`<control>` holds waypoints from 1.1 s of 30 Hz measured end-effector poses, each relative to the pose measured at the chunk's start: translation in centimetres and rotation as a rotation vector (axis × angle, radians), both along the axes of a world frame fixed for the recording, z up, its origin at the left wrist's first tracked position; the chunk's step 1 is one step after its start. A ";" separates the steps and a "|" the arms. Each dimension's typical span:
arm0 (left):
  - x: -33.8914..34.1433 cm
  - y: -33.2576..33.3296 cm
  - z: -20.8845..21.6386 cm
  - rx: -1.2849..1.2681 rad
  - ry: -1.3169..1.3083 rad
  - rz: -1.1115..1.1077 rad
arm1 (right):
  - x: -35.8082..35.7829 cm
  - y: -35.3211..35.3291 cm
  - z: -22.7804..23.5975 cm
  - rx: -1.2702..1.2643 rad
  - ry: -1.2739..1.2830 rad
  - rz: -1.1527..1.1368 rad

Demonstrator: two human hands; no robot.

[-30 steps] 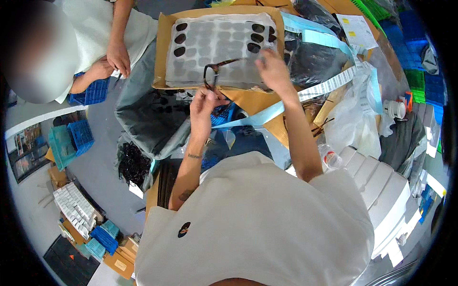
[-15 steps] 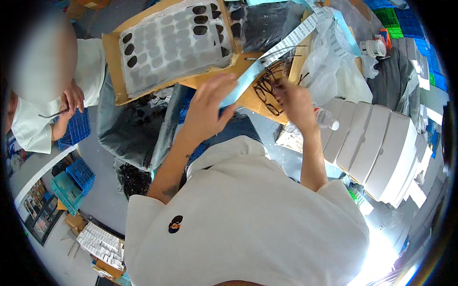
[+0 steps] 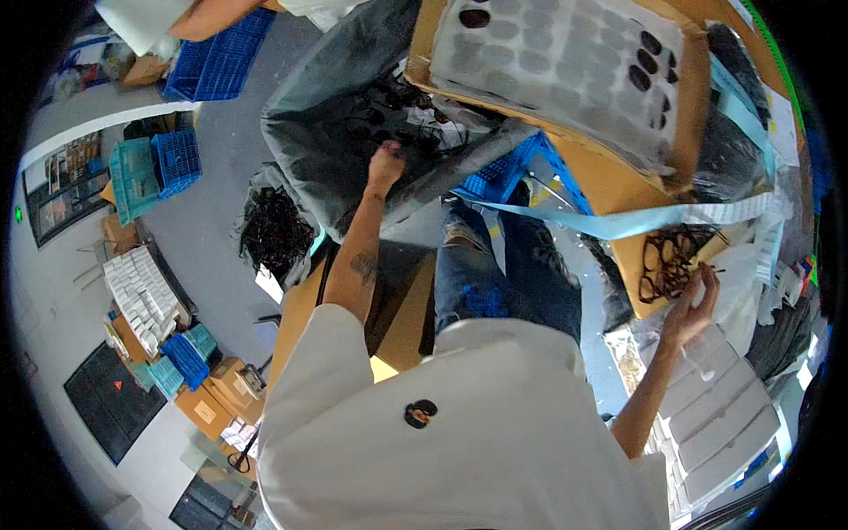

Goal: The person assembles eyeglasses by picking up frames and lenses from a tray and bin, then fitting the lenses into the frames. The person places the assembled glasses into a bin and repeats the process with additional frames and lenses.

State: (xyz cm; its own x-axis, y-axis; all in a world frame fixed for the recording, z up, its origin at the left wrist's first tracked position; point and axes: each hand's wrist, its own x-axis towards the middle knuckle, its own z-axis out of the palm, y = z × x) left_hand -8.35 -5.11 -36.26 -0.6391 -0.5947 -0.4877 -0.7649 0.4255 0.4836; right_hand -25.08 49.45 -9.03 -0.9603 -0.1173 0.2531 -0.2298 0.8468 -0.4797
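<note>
My left hand (image 3: 386, 168) reaches over a large grey bag (image 3: 309, 132) on the left. Its fingers are closed, and what they hold, if anything, is hidden. Dark eyeglass frames (image 3: 375, 115) lie jumbled in the bag beside it, with crumpled white pieces. On the right, my right hand (image 3: 693, 309) is at the table's corner with its fingers stretched and partly bent. Next to its fingertips, several pairs of dark-rimmed eyeglasses (image 3: 667, 261) lie in a pile on the brown tabletop (image 3: 623, 256).
A cardboard tray (image 3: 424, 53) of dark oval lenses stands on the table. A pale blue strip (image 3: 609, 223) stretches between bag and table. White boxes (image 3: 720, 415) are stacked at right. Another bag with dark frames (image 3: 276, 230) stands on the floor; a person's arm (image 3: 212, 18) shows at upper left.
My view has turned left. My left hand has moved from the table's front edge to the grey bag and closed. My right hand has drawn back slightly from the eyeglasses pile.
</note>
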 end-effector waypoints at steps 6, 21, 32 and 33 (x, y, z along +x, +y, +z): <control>-3.0 -0.6 -18.2 -0.349 0.039 -0.432 | 7.8 -8.8 0.5 -0.071 -0.169 0.211; 0.6 2.6 18.4 -0.307 0.495 -0.496 | 6.6 -16.9 1.9 -0.635 -0.395 0.346; -4.1 14.5 39.8 -0.480 1.175 -0.901 | 3.1 -25.3 4.4 -0.686 -1.156 1.332; -5.0 15.0 39.8 -0.542 1.272 -0.836 | 3.4 -24.6 5.1 -0.833 -1.528 1.220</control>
State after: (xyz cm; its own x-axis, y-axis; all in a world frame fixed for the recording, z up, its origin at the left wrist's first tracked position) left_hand -13.33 9.94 3.56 -0.6620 0.1921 0.7244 0.5147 0.8191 0.2532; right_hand -21.70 24.83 -3.95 0.0459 -0.9876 -0.1498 0.4760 0.1535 -0.8660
